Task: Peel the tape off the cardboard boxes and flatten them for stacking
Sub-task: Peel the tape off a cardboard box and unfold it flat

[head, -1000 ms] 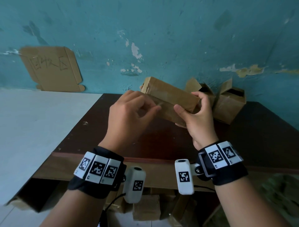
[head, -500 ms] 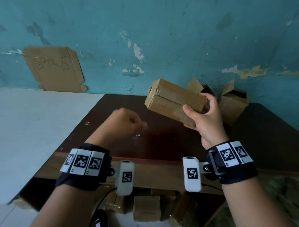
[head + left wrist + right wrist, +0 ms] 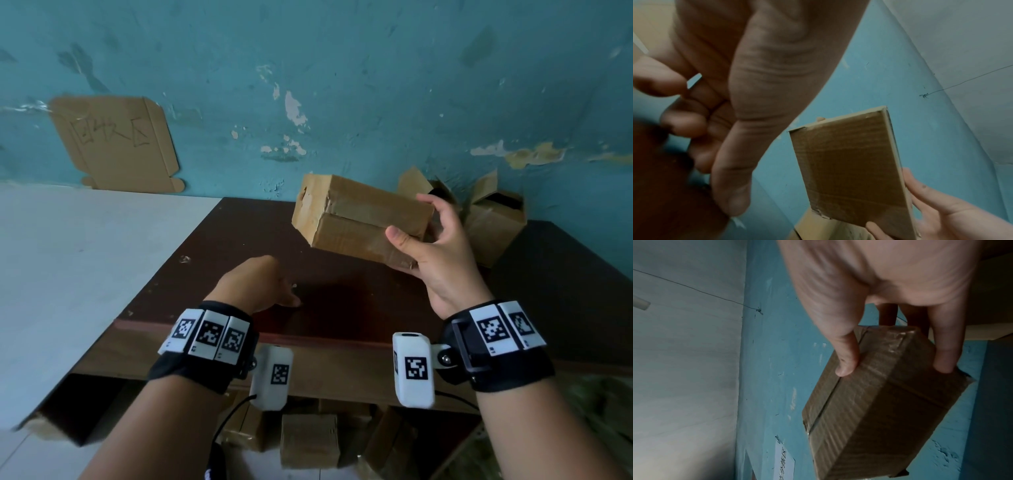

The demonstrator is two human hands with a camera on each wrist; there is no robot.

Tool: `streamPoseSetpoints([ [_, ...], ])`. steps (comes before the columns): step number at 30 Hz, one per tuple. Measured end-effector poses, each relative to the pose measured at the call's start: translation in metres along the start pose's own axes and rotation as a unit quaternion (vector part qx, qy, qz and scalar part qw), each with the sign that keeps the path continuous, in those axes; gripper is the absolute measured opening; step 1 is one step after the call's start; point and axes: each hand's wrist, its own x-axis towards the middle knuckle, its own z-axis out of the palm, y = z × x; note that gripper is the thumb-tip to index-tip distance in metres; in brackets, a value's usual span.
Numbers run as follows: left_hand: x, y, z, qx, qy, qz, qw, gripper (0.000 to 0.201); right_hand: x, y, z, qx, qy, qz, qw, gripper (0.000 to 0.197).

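My right hand [image 3: 411, 219] grips a closed brown cardboard box [image 3: 359, 222] by its right end and holds it tilted in the air above the dark brown table [image 3: 342, 315]. The thumb lies on the near face and the fingers wrap the far side. Clear tape shines on the box [image 3: 879, 402] between the thumb and fingers of the right hand [image 3: 895, 366]. My left hand [image 3: 270, 287] is low over the table, apart from the box, with its fingers curled. Beside the thumb tip of the left hand [image 3: 715, 162] sits a small clear tape sliver [image 3: 737, 223]; I cannot tell whether it is held.
Two opened cardboard boxes [image 3: 493, 226] stand against the teal wall at the back right of the table. A flat cardboard sheet with writing [image 3: 116, 144] leans on the wall above a white surface [image 3: 85, 257]. More boxes [image 3: 308, 438] lie under the table. A tape scrap [image 3: 185, 259] lies on the table.
My left hand left the box and dropped toward the table's near edge. The right hand now holds the box alone, carried slightly right and up.
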Motion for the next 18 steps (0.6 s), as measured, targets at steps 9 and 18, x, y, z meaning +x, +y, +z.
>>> streamPoseSetpoints([
  [9, 0.0022, -0.0074, 0.0018, -0.017, 0.024, -0.018, 0.999, 0.047, -0.0025, -0.0041, 0.0009, 0.011, -0.004, 0.006, 1.0, 0.068],
  [18, -0.0059, -0.0091, -0.0034, -0.091, 0.055, -0.006, 0.994, 0.037, -0.0012, -0.0065, -0.001, 0.043, -0.028, 0.023, 0.998, 0.071],
])
